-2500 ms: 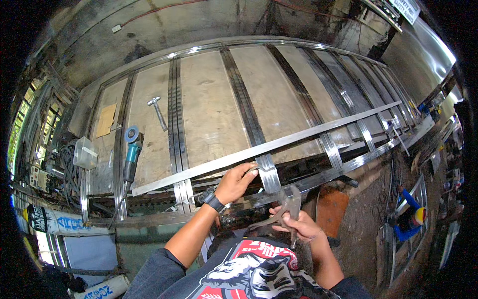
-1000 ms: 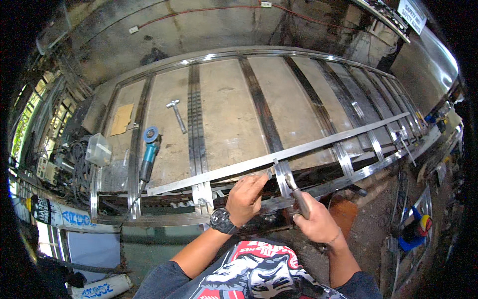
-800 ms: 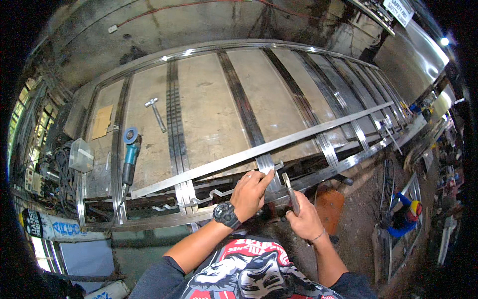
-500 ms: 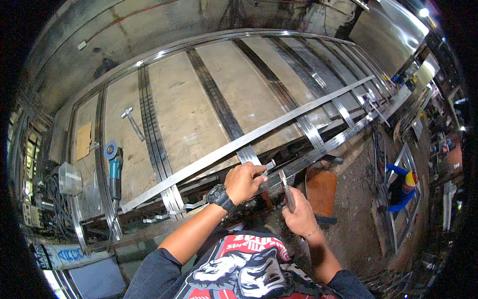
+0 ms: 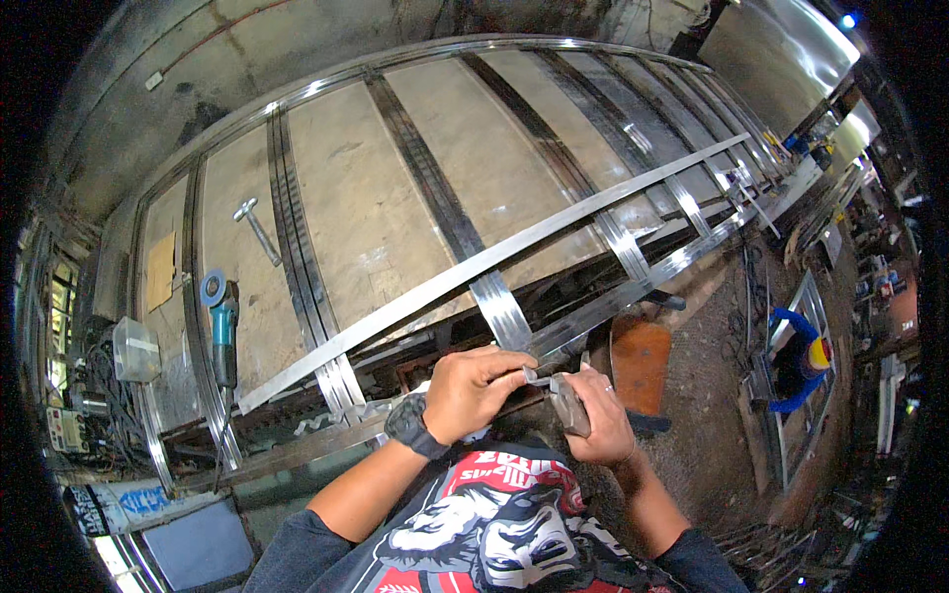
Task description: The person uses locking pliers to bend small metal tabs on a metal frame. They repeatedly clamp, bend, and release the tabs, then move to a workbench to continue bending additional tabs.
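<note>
The left hand [image 5: 473,393] pinches a metal strip [image 5: 535,377] between thumb and fingers, its end poking out at that hand's 3 o'clock. The right hand [image 5: 605,423] curls firmly around a dark hand tool [image 5: 567,405], with the strip's end at its 10 o'clock. Whether the tool grips the strip is hard to make out; the left fingers hide part of the strip.

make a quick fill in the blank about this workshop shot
The ____ hand grips the grey metal hand tool. The left hand pinches a small piece of ____. Of the hammer and the angle grinder, the ____ lies nearer the person. The clear plastic box lies to the ____ of the grinder.

Missing words: right; metal; angle grinder; left.
</note>
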Demonstrator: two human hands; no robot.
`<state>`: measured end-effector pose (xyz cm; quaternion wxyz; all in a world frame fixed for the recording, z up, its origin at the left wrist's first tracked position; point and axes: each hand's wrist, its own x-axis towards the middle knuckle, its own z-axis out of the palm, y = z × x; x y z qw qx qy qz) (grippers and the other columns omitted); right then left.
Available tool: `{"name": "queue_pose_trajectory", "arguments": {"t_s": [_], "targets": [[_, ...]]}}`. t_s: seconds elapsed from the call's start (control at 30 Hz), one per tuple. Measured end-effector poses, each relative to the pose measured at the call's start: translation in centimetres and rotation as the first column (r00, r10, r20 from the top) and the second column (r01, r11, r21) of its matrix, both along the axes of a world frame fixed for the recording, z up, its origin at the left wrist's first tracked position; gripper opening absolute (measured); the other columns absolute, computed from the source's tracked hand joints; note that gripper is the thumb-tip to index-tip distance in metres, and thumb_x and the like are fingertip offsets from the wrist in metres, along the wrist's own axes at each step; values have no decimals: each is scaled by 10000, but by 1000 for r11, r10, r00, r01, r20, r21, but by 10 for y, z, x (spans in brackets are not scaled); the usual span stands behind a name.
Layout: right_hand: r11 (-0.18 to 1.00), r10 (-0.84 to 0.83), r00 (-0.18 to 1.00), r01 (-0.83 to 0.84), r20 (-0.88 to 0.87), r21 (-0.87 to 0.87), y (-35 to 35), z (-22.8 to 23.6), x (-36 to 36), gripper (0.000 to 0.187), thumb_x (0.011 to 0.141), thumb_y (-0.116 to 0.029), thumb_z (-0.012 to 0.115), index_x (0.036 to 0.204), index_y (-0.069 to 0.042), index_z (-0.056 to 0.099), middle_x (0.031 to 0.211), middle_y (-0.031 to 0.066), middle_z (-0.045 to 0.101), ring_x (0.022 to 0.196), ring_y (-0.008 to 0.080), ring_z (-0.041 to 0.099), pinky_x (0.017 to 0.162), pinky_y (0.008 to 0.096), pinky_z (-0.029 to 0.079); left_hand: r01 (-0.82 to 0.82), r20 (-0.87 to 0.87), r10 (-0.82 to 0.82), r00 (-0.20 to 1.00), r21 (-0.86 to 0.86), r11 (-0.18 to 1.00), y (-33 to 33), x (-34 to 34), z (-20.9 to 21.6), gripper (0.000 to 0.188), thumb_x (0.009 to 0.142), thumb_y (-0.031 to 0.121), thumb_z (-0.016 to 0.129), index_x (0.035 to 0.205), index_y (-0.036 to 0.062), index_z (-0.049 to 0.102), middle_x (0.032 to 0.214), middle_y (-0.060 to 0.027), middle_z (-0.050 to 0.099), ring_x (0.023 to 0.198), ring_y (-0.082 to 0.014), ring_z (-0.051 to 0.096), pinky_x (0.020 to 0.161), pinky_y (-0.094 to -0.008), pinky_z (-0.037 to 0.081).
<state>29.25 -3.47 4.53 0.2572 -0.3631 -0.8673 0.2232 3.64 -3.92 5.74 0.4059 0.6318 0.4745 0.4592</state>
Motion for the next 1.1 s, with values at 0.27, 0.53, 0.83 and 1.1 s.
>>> {"name": "queue_pose_trajectory", "arguments": {"t_s": [0.27, 0.53, 0.83, 1.1], "targets": [[945, 241, 969, -249, 61, 211, 18, 2, 0, 612, 758, -104, 731, 1338, 10, 571, 1173, 156, 644, 1071, 347, 630, 1082, 561, 484, 64, -33, -61, 998, 95, 993, -39, -9, 17, 299, 890, 37, 699, 1184, 79, 738, 909, -114, 692, 835, -300, 663, 771, -376, 514], [903, 306, 949, -314, 74, 294, 31, 14, -21, 587, 778, -68, 694, 1349, -25, 567, 1030, 110, 658, 989, 314, 633, 974, 516, 528, 70, 6, -71, 997, 138, 988, -49, -22, 13, 303, 899, 36, 693, 1195, 83, 740, 893, -104, 685, 829, -298, 647, 778, -387, 508], [894, 345, 935, -353, 81, 275, 35, 15, -26, 635, 771, -44, 720, 1379, -3, 544, 960, 115, 666, 882, 318, 646, 807, 428, 554, 53, -28, -49, 998, 180, 982, -48, -27, 10, 293, 869, 13, 719, 1148, 99, 743, 871, -78, 684, 806, -288, 641, 754, -382, 505], [907, 363, 931, -358, 19, 220, 38, 17, -31, 558, 798, -89, 721, 1321, 6, 552, 955, 141, 658, 809, 338, 645, 747, 436, 544, 27, -35, -21, 999, 183, 983, -45, -24, 12, 300, 821, -28, 743, 1096, 93, 761, 897, -86, 729, 807, -263, 687, 738, -355, 527]]}}
